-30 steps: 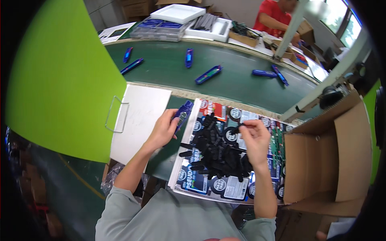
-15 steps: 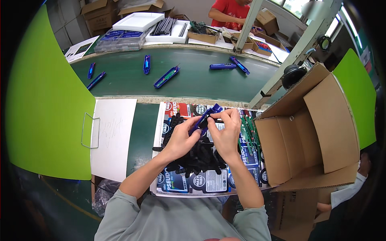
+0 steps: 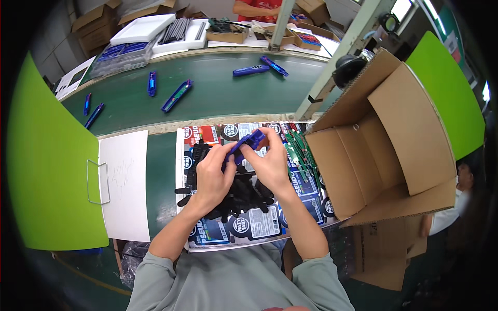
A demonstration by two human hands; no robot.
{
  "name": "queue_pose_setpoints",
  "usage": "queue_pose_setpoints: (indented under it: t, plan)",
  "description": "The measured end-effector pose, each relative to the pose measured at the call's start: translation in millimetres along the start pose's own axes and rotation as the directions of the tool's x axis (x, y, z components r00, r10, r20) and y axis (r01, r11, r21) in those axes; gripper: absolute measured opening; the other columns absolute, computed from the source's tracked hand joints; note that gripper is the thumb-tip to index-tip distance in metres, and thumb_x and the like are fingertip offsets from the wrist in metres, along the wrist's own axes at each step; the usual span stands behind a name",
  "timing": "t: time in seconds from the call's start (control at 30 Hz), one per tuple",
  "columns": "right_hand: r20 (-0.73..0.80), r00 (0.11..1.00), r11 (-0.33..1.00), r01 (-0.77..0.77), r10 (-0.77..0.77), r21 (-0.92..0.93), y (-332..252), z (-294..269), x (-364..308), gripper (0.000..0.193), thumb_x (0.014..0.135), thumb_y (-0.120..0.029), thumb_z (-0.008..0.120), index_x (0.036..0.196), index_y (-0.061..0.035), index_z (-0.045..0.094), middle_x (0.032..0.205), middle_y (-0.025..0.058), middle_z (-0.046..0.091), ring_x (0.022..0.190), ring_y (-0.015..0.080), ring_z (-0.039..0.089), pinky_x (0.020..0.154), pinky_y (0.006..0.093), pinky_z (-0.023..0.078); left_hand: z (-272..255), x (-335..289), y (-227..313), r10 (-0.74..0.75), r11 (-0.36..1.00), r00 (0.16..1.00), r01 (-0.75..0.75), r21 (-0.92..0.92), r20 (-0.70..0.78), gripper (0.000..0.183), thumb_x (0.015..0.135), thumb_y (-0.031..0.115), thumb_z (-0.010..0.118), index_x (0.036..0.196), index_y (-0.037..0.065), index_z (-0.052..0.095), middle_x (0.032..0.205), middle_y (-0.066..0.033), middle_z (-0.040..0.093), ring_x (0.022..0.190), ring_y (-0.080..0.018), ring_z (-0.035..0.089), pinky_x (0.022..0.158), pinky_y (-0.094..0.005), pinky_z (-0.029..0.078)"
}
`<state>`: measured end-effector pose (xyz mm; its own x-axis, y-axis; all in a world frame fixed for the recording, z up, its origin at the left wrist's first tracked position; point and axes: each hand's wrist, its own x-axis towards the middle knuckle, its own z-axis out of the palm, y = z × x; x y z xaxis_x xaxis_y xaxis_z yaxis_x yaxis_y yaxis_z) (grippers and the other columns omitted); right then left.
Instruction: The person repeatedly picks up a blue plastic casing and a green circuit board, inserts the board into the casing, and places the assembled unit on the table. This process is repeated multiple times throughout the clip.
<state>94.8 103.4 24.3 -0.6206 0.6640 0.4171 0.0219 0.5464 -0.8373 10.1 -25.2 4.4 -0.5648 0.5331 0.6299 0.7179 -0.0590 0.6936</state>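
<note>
The left hand (image 3: 211,173) and right hand (image 3: 272,163) are pinching a blue shell (image 3: 251,139) between their fingers, above the printed board (image 3: 265,223), toward its far edge. It is probably feeling light, stiff and slippery; its long sides are likely offering the surest hold.

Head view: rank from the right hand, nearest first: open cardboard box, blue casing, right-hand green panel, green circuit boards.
1. Blue casing: held, touching the right hand.
2. Green circuit boards: just right.
3. Open cardboard box: farther right.
4. Right-hand green panel: beyond the box.
</note>
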Motion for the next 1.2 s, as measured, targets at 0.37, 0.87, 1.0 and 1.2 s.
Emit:
queue_pose_setpoints:
  t: [0.37, 0.87, 1.0, 1.2]
  plan:
    - [0.121, 0.986, 0.871, -0.042, 0.116, -0.489, 92.1, -81.7, 25.9, 0.015, 0.089, -0.011, 0.069, 0.099, 0.0001, 0.072, 0.093, 0.0211, 0.072, 0.085, 0.0341, 0.072, 0.075, 0.0435, 0.056, -5.9, -2.8, -24.3, -0.401, 0.822, 0.896, 0.444, -0.357, 0.190, 0.031, 0.097, 0.004, 0.056, 0.127, -0.004, 0.061, 0.086, -0.0069, 0.066, 0.070, -0.0106, 0.061, 0.064, -0.0274, 0.049]
    - [0.350, 0.917, 0.624, 0.161, 0.192, -0.765, 106.1, -54.3, 39.6, 0.018, 0.084, 0.000, 0.056, 0.099, 0.0035, 0.064, 0.100, 0.0309, 0.068, 0.093, 0.0494, 0.067, 0.082, 0.0569, 0.054, -10.0, 1.4, -22.3, -0.396, 0.802, 0.878, 0.473, -0.364, 0.267, 0.027, 0.100, 0.008, 0.057, 0.123, -0.004, 0.061, 0.080, -0.0067, 0.067, 0.065, -0.0101, 0.063, 0.059, -0.0262, 0.050]
    - [0.275, 0.949, 0.554, 0.146, 0.156, -0.820, 83.2, -64.1, 39.8, 0.017, 0.085, -0.002, 0.056, 0.102, 0.0012, 0.061, 0.100, 0.0292, 0.067, 0.088, 0.0478, 0.068, 0.077, 0.0582, 0.054, -10.3, 2.0, -22.9, -0.399, 0.804, 0.876, 0.477, -0.356, 0.271, 0.026, 0.100, 0.008, 0.056, 0.122, -0.004, 0.061, 0.078, -0.0066, 0.066, 0.065, -0.0105, 0.063, 0.060, -0.0270, 0.050]
    - [-0.019, 0.993, 0.828, 0.090, -0.121, -0.553, 11.1, -77.2, 36.5, 0.013, 0.090, -0.013, 0.065, 0.098, -0.0040, 0.062, 0.094, 0.0171, 0.071, 0.079, 0.0395, 0.069, 0.069, 0.0518, 0.052, -11.5, 4.3, -16.3, -0.388, 0.800, 0.884, 0.463, -0.380, 0.262, 0.026, 0.101, 0.010, 0.056, 0.122, -0.004, 0.060, 0.078, -0.0061, 0.064, 0.064, -0.0102, 0.062, 0.058, -0.0276, 0.050]
